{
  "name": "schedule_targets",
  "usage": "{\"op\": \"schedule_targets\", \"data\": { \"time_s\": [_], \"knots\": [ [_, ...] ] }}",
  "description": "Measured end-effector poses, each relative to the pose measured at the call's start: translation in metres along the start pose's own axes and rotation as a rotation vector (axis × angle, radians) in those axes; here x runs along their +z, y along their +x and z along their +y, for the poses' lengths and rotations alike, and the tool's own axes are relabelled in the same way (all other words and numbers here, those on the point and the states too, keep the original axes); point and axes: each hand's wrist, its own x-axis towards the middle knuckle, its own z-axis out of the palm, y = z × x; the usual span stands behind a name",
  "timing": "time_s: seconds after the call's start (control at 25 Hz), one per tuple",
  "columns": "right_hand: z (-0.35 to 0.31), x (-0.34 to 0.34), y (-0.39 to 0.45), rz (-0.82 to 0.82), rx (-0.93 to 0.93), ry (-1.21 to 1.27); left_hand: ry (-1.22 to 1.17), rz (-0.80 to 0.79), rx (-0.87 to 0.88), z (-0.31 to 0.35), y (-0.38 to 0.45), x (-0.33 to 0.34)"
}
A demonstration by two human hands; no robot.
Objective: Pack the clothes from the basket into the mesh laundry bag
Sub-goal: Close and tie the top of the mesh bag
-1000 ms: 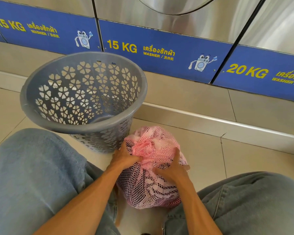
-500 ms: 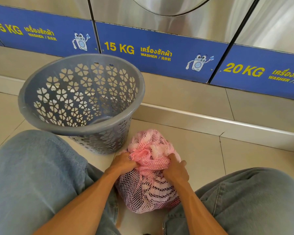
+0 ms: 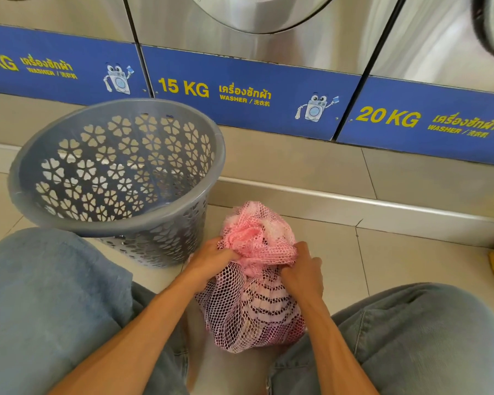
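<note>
Tighter-gathered now — pink mesh laundry bag (image 3: 250, 309), bulging, neck bunched.

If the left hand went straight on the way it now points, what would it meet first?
The left hand grips the gathered neck of the mesh laundry bag and points toward the right hand. Going straight on, it would probably push into the bunched pink mesh first, then the right hand, though depth is unclear.
</note>
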Motion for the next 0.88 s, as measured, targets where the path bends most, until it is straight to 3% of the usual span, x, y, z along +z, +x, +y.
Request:
{"op": "schedule_targets", "data": {
  "time_s": [0.2, 0.56, 0.72, 0.88],
  "knots": [
    [-0.028, -0.039, 0.038, 0.076, -0.123, 0.003, -0.032, 0.028, 0.051, 0.052, 0.014, -0.005],
    [-0.128, -0.153, 0.163, 0.221, -0.328, -0.109, -0.108, 0.184, 0.297, 0.213, 0.084, -0.014],
    [-0.171, -0.163, 0.218, 0.286, -0.370, -0.153, -0.153, 0.195, 0.300, 0.251, 0.145, -0.031],
    [-0.199, -0.144, 0.268, 0.376, -0.389, -0.192, -0.119, 0.353, 0.314, 0.265, 0.213, -0.039]
  ]
}}
